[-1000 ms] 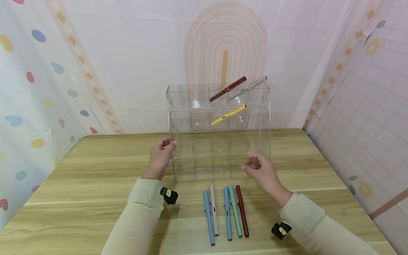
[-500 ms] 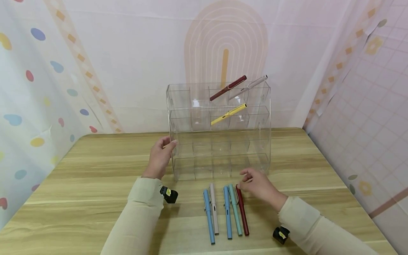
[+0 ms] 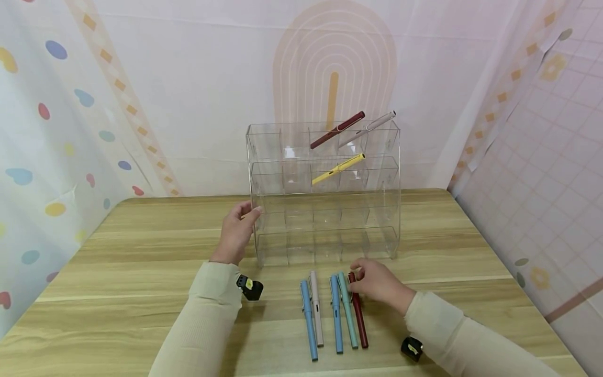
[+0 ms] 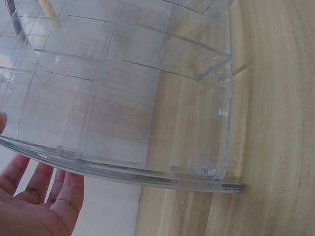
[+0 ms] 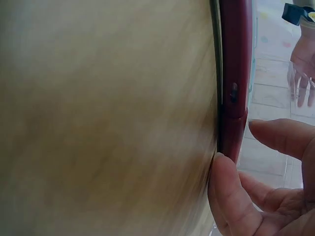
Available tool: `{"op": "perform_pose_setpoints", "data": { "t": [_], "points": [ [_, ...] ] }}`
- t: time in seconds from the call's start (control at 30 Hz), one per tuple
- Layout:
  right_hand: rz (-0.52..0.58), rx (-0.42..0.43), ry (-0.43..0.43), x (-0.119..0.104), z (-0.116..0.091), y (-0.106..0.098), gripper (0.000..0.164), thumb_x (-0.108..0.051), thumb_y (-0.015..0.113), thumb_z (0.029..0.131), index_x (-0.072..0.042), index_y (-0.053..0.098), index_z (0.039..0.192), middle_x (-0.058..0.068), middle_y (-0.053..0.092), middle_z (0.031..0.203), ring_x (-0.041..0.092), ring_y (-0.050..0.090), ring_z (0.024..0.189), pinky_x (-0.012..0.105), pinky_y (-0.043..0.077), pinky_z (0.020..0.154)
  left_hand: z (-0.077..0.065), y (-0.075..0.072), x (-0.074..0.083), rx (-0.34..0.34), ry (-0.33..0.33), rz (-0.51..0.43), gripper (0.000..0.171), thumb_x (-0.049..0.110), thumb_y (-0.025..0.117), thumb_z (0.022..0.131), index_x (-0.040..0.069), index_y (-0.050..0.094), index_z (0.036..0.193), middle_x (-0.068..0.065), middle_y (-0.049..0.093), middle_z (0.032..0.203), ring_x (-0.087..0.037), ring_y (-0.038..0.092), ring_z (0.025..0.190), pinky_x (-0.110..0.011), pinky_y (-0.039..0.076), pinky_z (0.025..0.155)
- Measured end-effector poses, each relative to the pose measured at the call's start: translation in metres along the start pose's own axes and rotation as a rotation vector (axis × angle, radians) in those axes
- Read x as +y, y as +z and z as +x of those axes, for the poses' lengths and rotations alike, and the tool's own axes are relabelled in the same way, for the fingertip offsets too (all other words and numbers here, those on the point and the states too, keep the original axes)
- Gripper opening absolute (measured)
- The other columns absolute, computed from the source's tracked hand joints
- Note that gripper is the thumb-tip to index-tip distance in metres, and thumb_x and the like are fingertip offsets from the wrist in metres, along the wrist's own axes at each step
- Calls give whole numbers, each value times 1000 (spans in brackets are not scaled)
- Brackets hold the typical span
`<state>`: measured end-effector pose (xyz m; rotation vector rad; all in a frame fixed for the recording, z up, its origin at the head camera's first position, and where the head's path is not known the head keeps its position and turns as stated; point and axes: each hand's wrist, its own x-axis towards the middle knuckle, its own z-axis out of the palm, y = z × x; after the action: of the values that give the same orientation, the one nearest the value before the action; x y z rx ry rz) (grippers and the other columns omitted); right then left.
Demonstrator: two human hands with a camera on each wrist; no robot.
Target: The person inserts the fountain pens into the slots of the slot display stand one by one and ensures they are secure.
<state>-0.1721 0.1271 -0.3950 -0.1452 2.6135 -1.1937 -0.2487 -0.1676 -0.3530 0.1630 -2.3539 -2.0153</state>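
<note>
A clear acrylic pen rack [image 3: 301,246] with stepped rows of compartments stands on the table. My left hand [image 3: 237,230] grips its left side panel; in the left wrist view, fingers [image 4: 69,196] lie outside the panel and the thumb is mostly cut off. My right hand [image 3: 379,283] is at the capped end of a dark red pen [image 3: 360,319] on the table. Seen from the right wrist, thumb and a fingertip lie on either side of that pen [image 5: 235,73]. Left of it lie a mint green pen [image 3: 349,319], a blue pen [image 3: 337,319], a greyish-pink pen [image 3: 317,319] and another blue pen [image 3: 308,324].
In the rack's top row lean another dark red pen [image 3: 336,131] and a pale greyish-pink pen [image 3: 372,128]. A yellow pen [image 3: 339,168] leans in the row below. Patterned curtains [image 3: 212,78] hang behind and beside the wooden table [image 3: 155,251].
My right hand has moved from the rack's lower right front down and toward me to the dark red pen on the table. My left hand has stayed on the rack.
</note>
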Motion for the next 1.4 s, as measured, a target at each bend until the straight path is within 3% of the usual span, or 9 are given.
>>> {"op": "perform_pose_setpoints", "data": {
  "t": [0.27,0.6,0.8,1.03,1.4],
  "points": [
    [-104,0,-5,-7,1,2,41,-1,72,79,6,60,118,9,61,91,16,54,66,29,46,56,2,0,-1,2,-1,-7,47,25,51,100,1,42,140,-14,42,139,-28,42,127,-43,38,102],
    [-138,-29,-18,-6,6,4,22,0,70,81,1,65,102,1,54,66,10,40,49,23,34,48,1,1,-1,14,-1,-8,46,25,52,100,2,43,139,-14,43,137,-27,44,125,-41,39,99],
    [-92,-29,-5,-6,5,3,27,3,70,79,3,63,105,4,58,73,12,44,54,24,36,50,2,1,-1,13,-2,-15,46,25,52,100,3,44,139,-13,43,137,-26,44,124,-39,40,98],
    [-24,-24,47,-3,6,1,31,2,70,79,3,62,109,9,62,88,16,57,62,28,48,52,1,1,-1,10,-6,-17,47,24,51,100,1,42,140,-14,43,139,-27,43,126,-40,39,99],
    [66,-12,82,0,4,-7,30,-1,66,81,3,61,110,12,59,92,20,60,69,31,52,57,1,0,0,13,-11,-14,48,25,52,100,2,42,141,-14,43,138,-27,43,125,-41,38,100]
  ]
}}
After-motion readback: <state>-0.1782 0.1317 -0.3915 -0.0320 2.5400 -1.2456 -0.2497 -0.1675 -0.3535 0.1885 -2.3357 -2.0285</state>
